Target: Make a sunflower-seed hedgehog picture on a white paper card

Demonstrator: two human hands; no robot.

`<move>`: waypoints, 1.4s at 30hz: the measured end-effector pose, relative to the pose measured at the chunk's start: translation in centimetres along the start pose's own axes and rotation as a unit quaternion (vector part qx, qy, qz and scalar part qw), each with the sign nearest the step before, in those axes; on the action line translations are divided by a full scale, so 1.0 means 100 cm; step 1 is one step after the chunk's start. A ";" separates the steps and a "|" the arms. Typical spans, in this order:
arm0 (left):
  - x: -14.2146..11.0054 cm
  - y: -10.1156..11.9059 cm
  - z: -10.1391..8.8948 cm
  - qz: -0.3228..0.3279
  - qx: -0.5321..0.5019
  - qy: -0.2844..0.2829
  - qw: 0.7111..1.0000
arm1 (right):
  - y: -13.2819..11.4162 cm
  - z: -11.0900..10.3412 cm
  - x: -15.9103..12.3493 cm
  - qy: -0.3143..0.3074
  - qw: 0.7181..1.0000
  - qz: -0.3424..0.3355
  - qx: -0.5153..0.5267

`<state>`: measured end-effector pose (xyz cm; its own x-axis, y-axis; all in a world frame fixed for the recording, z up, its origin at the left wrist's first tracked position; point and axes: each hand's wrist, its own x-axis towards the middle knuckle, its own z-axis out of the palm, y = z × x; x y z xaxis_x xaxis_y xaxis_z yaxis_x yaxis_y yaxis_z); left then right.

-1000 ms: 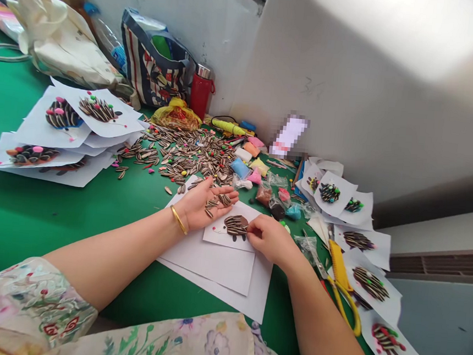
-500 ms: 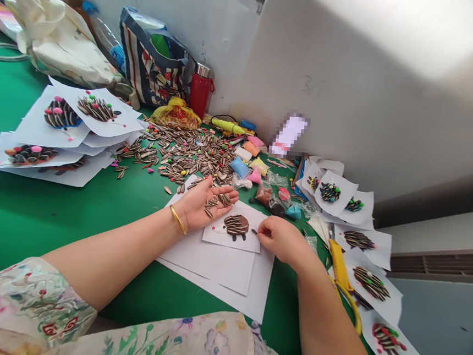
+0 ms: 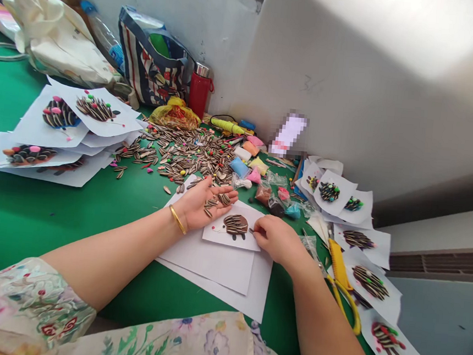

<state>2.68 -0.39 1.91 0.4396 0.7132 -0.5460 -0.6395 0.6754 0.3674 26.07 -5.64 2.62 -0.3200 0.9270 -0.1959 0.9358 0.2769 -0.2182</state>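
My left hand [image 3: 198,206] lies palm up, fingers stretched and slightly cupped, holding several striped sunflower seeds [image 3: 216,202]. Its fingertips hover over the edge of a small white card [image 3: 230,243]. On that card is a hedgehog figure [image 3: 235,226] with a brown clay body, black feet and a pink nose; seeds cover its left part, and brown clay shows at the right. My right hand [image 3: 278,238] is closed in a pinch on one sunflower seed [image 3: 251,231], just right of the hedgehog. Larger white sheets [image 3: 220,267] lie beneath the card.
Loose seeds [image 3: 193,151] spread behind my left hand, beside bags of coloured clay [image 3: 240,167]. Finished hedgehog cards [image 3: 87,131] pile up at left; more cards [image 3: 370,283] line the right edge. Yellow scissors [image 3: 348,298], a red bottle [image 3: 200,91] and a striped bag [image 3: 151,59] stand around.
My right hand has shifted slightly left, bringing its pinched seed closer to the hedgehog's brown body. My left hand stays where it was with its seeds.
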 end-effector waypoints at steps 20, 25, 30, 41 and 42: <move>0.001 0.000 -0.001 0.003 0.002 -0.002 1.000 | -0.015 -0.008 -0.006 -0.008 0.994 0.015 0.104; 0.001 0.000 -0.001 0.001 0.001 -0.002 1.000 | -0.013 -0.006 -0.004 0.011 0.993 -0.014 0.114; 0.002 0.000 -0.001 0.002 -0.001 -0.005 1.000 | -0.011 -0.001 -0.003 0.055 0.991 -0.046 0.109; 0.002 -0.001 -0.002 0.002 0.002 -0.006 1.000 | -0.013 0.005 -0.001 0.074 0.992 -0.070 0.069; 0.002 -0.001 -0.002 0.002 0.003 -0.006 1.000 | -0.012 0.006 -0.001 0.078 0.992 -0.078 0.065</move>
<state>2.71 -0.32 1.64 0.4445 0.7187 -0.5347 -0.6384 0.6729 0.3738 24.87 -6.20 2.30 -0.4231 0.9061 -0.0024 0.8468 0.3944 -0.3568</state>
